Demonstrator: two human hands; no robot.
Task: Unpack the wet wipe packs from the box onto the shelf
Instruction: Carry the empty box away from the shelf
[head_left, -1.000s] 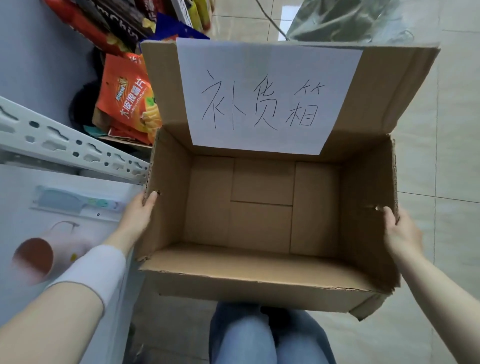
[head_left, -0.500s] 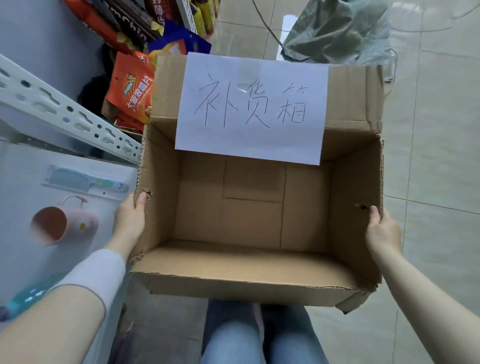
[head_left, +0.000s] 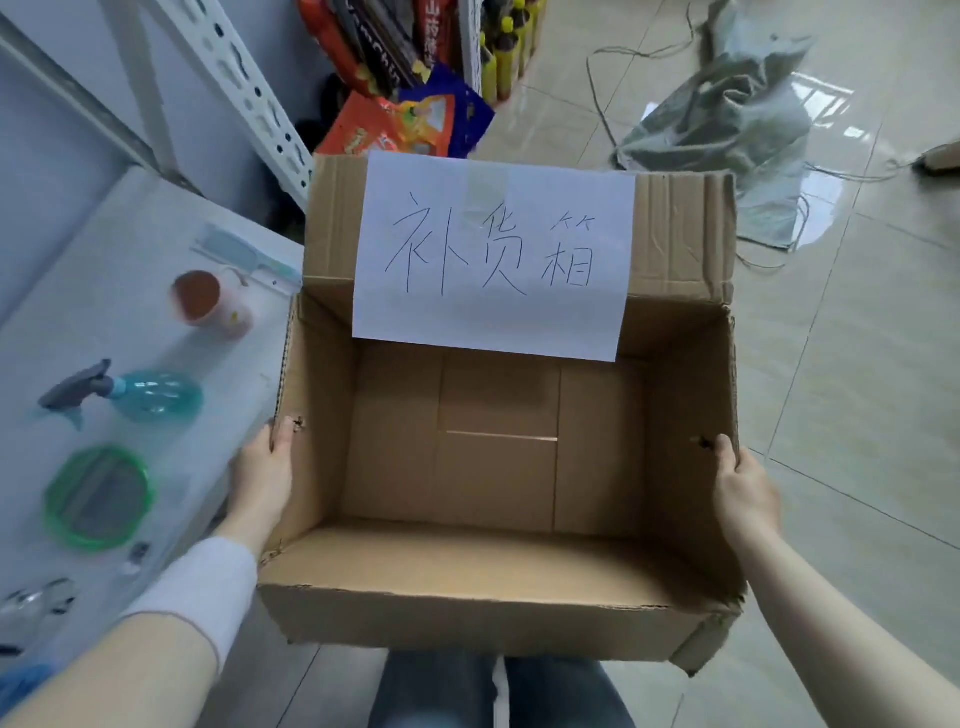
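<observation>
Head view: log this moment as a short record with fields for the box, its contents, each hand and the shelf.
box: cardboard box, open at the top, paper label with handwriting on its far flap
contents: nothing inside
left: left hand grips the left wall, thumb inside
right: right hand grips the right wall, thumb inside
shelf: white shelf on the left holds an orange cup, a blue spray bottle, a green-rimmed round item
</observation>
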